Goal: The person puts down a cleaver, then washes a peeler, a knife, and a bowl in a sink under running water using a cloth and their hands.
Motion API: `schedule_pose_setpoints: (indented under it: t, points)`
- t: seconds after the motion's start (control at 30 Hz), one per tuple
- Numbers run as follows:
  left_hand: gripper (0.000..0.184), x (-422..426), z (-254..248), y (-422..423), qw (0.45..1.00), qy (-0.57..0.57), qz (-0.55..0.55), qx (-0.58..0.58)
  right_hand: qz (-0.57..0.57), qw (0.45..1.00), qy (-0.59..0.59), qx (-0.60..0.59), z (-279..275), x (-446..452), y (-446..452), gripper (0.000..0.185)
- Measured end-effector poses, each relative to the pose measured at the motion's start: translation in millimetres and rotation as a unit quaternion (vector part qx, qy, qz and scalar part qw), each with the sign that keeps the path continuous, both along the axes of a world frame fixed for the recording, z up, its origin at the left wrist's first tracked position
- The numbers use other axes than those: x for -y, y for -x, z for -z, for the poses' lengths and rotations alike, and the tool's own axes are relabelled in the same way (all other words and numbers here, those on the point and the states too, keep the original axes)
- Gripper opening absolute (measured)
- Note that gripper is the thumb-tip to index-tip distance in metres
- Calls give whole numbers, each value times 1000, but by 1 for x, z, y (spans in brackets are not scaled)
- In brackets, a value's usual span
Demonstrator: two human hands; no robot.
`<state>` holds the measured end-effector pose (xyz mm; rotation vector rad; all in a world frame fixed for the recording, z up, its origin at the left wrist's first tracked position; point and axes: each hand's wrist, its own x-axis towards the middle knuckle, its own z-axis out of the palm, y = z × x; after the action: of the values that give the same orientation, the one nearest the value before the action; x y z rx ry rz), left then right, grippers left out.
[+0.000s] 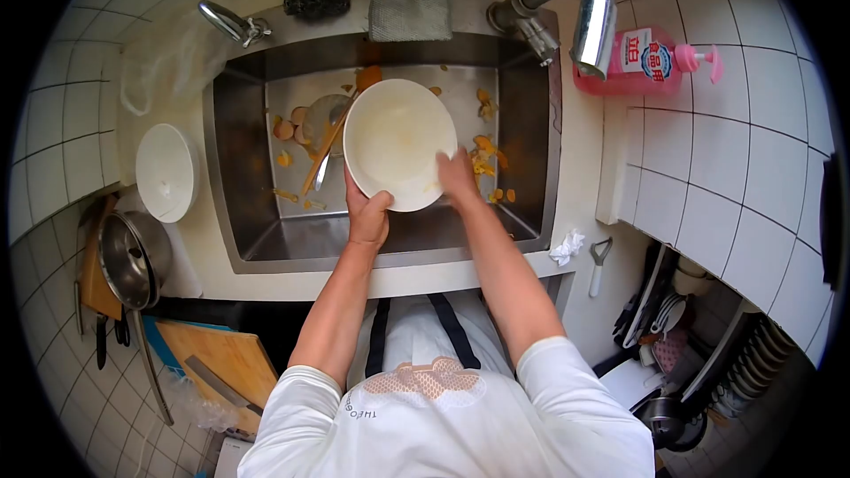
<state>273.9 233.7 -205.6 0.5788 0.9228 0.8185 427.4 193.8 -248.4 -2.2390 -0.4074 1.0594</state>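
Observation:
A large white bowl is held over the sink, its inside facing up towards me. My left hand grips its lower left rim, thumb on top and fingers underneath. At the lower right of the bowl, my right hand reaches over the rim onto the inner side; motion blurs its fingers. Below the bowl, partly hidden, are chopsticks, a clear round dish and eggshells. Orange peelings lie scattered on the floor of the steel sink.
A smaller white bowl stands on the left counter. Behind the sink are a dark scouring pad, a grey cloth and a faucet. A pink soap bottle sits at right, with crumpled tissue nearer me.

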Motion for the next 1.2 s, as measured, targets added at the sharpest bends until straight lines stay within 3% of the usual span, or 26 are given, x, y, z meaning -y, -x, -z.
schedule_pose_setpoints:
  t: [0.13, 0.27, 0.3, 0.33, 0.37, 0.43, 0.5, 0.57, 0.7, 0.77, 0.9, 0.97, 1.03, 1.1, 1.13, 1.2]
  points:
    - [81, -1, 0, 0, 1000, -14, -3, -27, -50, 998, 35, -27, -2, -40, -25, 40]
    - [80, -2, -1, -1, 1000, -15, -14, -17, -51, 998, -21, 38, 9, 5, 9, 40]
    - [80, -2, 0, -1, 1000, -15, -15, -17, 80, 984, -87, -134, -3, 16, 25, 40]
    - [80, -1, 0, -2, 1000, 1, -21, -8, 209, 919, -149, -298, -9, 21, 33, 39]
    - [79, 0, 1, -3, 1000, 16, -26, 1, 209, 919, -149, -298, -13, 20, 31, 39]
    - [77, 1, -1, -4, 1000, -3, -15, 0, 212, 873, -172, -405, -17, 18, 24, 39]
    - [75, -3, -7, -4, 1000, -26, -6, -3, 197, 882, -163, -395, -21, 11, 9, 39]
    - [68, -13, -23, 2, 995, 87, 49, 20, 182, 890, -150, -390, -18, 8, -4, 39]
    - [62, -52, -14, 16, 988, 110, 107, 10, 87, 909, -146, -381, -18, 2, -37, 40]
    - [57, -81, -10, 20, 965, 143, 220, 15, 13, 920, -124, -372, -27, -2, -50, 41]
    - [54, -114, -12, 24, 918, 227, 323, 42, -51, 912, -87, -398, -32, -3, -59, 42]
    - [57, -114, -1, 30, 898, 226, 377, -24, -76, 919, -89, -377, -27, 2, -61, 40]
    - [61, -99, -2, 31, 921, 186, 341, -21, -100, 925, -94, -355, -28, 3, -59, 37]
    - [66, -85, -6, 31, 941, 148, 304, -18, -54, 967, -140, -206, -31, 4, -52, 38]
    - [68, -81, -8, 30, 950, 151, 275, -11, -53, 967, -138, -206, -32, 6, -50, 38]
    - [70, -77, -6, 31, 957, 155, 244, -3, 74, 950, -225, -205, -32, 8, -47, 37]
